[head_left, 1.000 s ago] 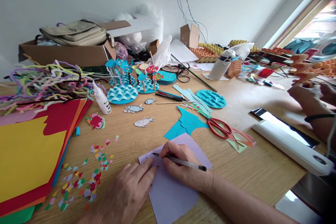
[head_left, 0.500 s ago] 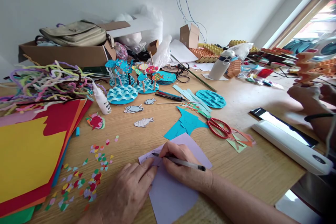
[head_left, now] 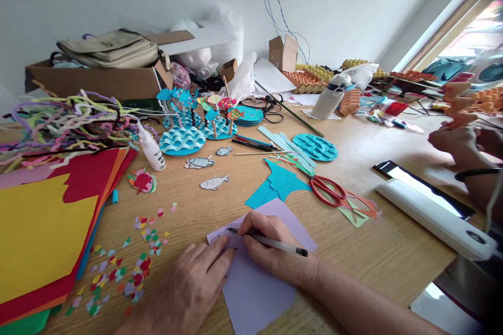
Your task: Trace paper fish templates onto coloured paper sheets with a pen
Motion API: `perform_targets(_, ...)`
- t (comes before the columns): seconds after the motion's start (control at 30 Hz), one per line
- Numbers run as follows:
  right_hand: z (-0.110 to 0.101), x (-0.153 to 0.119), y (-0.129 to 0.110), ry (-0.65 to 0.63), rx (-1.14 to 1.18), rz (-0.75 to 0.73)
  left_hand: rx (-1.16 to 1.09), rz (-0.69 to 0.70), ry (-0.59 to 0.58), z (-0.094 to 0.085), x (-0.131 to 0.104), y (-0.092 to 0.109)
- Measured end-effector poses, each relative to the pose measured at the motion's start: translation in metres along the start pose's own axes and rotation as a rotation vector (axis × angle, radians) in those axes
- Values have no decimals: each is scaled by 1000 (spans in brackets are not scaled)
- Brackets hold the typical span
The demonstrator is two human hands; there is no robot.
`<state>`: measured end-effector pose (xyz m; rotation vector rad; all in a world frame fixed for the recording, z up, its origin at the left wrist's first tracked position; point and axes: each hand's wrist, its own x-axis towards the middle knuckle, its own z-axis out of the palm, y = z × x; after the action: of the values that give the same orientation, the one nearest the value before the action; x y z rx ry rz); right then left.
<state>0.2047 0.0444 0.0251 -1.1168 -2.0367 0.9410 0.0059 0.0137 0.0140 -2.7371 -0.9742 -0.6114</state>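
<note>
Cluttered as the wooden table [head_left: 204,204] is, little has shifted near me: my right hand [head_left: 271,251] stays closed on the pen [head_left: 271,243], tip on the lilac paper [head_left: 255,282], while my left hand [head_left: 192,288] lies flat and open, pinning that sheet, so the drawing carries on.

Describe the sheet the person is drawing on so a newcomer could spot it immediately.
Start at the near edge of the wooden table, where the left hand presses flat and the right hand holds a pen. Under both lies the lilac paper. It is the only pale purple sheet; the turquoise scrap lies beyond it.
</note>
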Motion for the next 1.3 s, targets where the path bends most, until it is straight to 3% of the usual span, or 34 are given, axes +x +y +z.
perform_targets(1.3, 0, 0, -2, 49, -7, 34, -4, 17, 18, 0, -1, -2)
